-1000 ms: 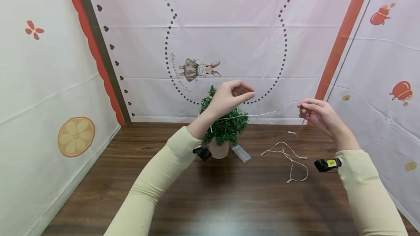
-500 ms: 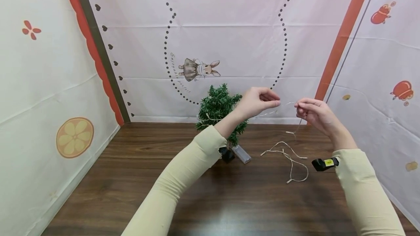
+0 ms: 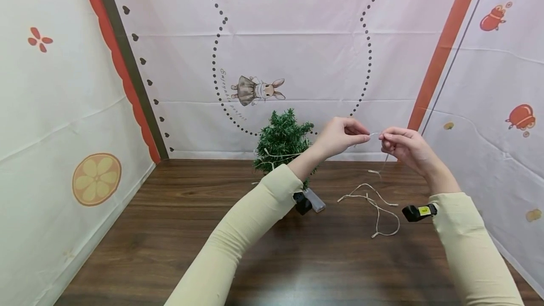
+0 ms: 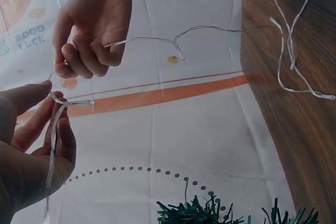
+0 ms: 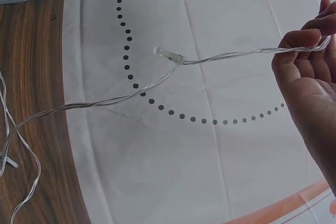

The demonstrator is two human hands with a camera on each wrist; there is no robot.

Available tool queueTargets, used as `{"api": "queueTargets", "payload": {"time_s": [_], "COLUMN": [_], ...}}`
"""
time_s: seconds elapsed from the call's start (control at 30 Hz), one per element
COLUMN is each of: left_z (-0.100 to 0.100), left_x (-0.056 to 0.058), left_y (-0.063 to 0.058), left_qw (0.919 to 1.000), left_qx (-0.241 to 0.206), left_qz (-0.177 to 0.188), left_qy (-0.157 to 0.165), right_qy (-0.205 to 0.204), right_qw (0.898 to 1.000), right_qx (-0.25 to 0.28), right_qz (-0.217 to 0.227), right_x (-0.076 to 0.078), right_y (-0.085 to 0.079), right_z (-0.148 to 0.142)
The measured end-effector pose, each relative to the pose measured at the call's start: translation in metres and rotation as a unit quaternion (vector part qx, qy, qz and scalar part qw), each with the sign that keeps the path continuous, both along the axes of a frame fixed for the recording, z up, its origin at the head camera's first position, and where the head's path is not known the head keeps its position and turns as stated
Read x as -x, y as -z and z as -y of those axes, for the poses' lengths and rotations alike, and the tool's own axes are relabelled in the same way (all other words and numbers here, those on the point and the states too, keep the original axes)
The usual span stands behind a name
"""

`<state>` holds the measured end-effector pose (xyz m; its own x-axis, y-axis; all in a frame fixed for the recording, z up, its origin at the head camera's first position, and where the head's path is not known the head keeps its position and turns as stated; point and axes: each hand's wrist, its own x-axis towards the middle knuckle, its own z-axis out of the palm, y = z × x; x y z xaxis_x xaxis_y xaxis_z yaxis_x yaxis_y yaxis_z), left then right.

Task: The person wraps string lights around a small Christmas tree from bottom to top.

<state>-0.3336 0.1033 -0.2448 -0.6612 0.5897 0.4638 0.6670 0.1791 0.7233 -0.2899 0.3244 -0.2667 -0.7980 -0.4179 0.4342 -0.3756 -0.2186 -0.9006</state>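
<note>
A strand of string lights (image 4: 51,161) with thin pale wire and small clear bulbs runs from a small green artificial tree (image 3: 282,131) to my hands. My right hand (image 3: 403,148) pinches the wire between thumb and curled fingers, and a length with one bulb (image 5: 170,55) hangs below it. Close beside it, my left hand (image 3: 340,136) has thumb and fingertips at the same wire, next to another bulb (image 4: 81,103). Its forearm covers part of the tree and the pot.
Loose wire (image 3: 384,211) of the strand lies on the dark wooden table (image 3: 170,230), right of the tree. A clear battery box (image 3: 315,200) lies by the tree's base. Printed cloth (image 3: 297,51) hangs behind and at both sides.
My left hand has moved right and slightly down, from in front of the tree to the wire beside my right hand. The right hand has shifted slightly left, still holding the wire.
</note>
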Motion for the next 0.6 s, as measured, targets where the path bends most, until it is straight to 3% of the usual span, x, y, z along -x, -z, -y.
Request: {"api": "queueTargets", "payload": {"time_s": [0.33, 0.47, 0.6], "left_z": [0.000, 0.004, 0.012], "left_x": [-0.002, -0.002, -0.002], "left_y": [-0.003, -0.006, -0.011], "left_qw": [0.9996, 0.9997, 0.9993], "left_qx": [0.016, 0.009, 0.004], "left_qz": [-0.016, -0.005, 0.017], "left_qy": [-0.014, -0.020, -0.033], "right_qy": [-0.016, -0.028, -0.013], "right_qw": [1.000, 0.999, 1.000], "right_qx": [-0.010, -0.014, -0.019], "right_qz": [-0.007, -0.011, -0.009], "right_x": [0.000, 0.000, -0.001], "right_y": [0.001, 0.002, 0.003], "right_z": [0.001, 0.002, 0.000]}}
